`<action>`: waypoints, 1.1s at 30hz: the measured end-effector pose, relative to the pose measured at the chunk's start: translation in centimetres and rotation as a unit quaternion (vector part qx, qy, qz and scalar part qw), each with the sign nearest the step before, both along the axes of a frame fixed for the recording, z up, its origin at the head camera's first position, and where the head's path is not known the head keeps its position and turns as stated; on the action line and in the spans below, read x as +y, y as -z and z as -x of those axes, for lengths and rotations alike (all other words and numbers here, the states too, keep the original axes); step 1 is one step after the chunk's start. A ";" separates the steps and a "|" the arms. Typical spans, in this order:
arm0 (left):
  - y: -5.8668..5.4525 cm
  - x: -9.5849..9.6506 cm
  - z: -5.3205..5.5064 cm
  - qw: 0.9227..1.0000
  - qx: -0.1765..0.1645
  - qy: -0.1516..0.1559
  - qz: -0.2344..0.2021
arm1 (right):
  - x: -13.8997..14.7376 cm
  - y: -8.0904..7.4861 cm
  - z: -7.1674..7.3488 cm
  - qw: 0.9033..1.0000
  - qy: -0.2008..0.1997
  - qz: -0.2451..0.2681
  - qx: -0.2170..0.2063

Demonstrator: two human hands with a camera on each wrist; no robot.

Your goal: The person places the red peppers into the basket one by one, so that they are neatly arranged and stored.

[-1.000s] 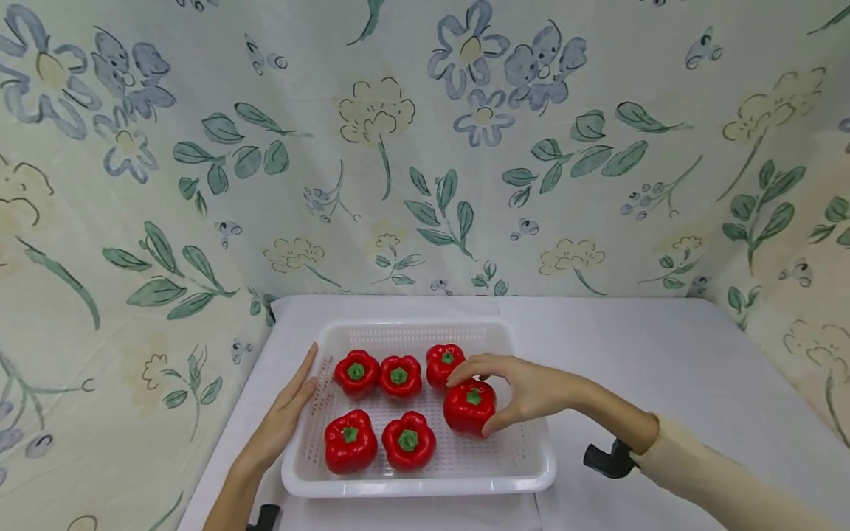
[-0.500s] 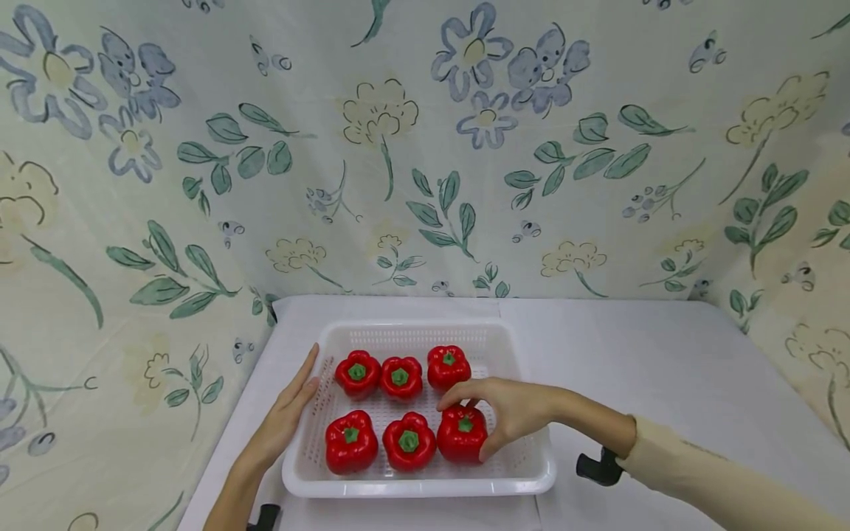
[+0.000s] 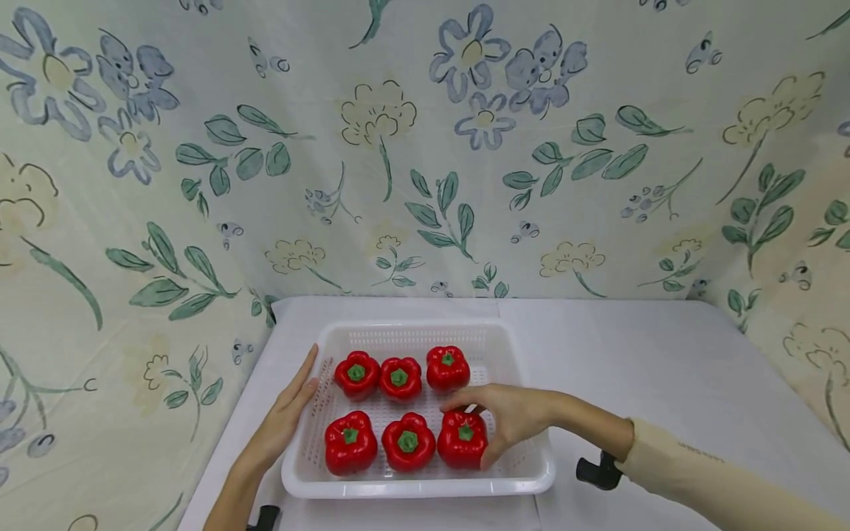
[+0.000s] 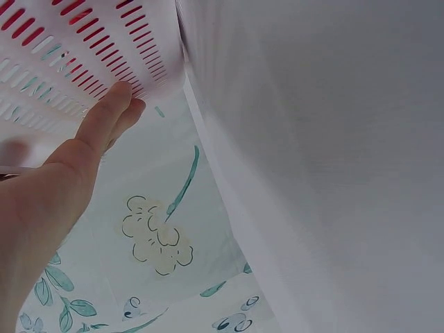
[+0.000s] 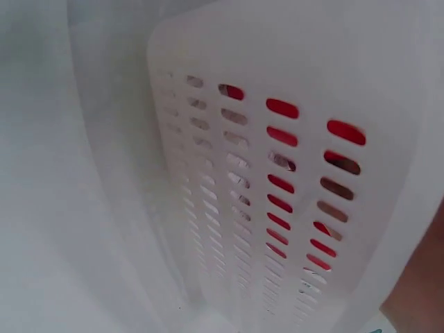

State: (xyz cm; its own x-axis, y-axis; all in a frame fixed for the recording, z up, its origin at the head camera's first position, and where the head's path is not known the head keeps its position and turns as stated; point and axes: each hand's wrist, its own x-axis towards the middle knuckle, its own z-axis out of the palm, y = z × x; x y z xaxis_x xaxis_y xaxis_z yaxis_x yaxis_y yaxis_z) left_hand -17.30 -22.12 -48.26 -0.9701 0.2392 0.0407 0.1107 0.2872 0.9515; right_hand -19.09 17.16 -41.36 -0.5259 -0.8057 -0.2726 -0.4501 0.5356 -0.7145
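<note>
Several red bell peppers with green stems stand in a white perforated plastic basket (image 3: pixel 418 487), in a back row and a front row. My right hand (image 3: pixel 518 414) holds the front right bell pepper (image 3: pixel 457 451), its fingers at the far side and the thumb at the near right side. Beside it in the front row are a middle pepper (image 3: pixel 417 463) and a left pepper (image 3: pixel 340 459). My left hand (image 3: pixel 282 414) rests with straight fingers against the basket's left side. In the left wrist view, the fingertips lie along the slotted wall (image 4: pixel 111 52).
Behind the held one sits a back right bell pepper (image 3: pixel 446 377); two more peppers stand left of it. A white-covered table (image 3: pixel 637 369) carries the basket. Flowered cloth (image 3: pixel 425 147) hangs behind and at both sides. In the right wrist view the basket's slotted wall (image 5: pixel 291 55) fills much of the picture.
My right hand has brought its bell pepper toward the front, from beside the back right one into line with the front row. In the last half second it barely moves. The left hand stays put.
</note>
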 end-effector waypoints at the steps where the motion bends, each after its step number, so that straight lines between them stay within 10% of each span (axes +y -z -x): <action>1: 0.0 0.0 0.0 1.000 0.000 0.000 -0.001 | 0.0 0.1 0.0 1.000 0.002 -0.002 -0.002; 33: -0.2 0.0 -0.1 1.000 -0.007 0.000 0.010 | 0.6 -0.5 -0.6 0.995 0.085 0.005 0.042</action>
State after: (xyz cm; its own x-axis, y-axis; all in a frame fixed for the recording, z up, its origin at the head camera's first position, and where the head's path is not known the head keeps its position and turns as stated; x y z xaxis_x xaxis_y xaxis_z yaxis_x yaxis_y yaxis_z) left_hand -17.24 -22.09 -48.04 -0.9708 0.2389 0.0230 0.0976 0.3053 0.9472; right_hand -18.52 17.73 -40.89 -0.6751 -0.7062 -0.2134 -0.4129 0.6014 -0.6840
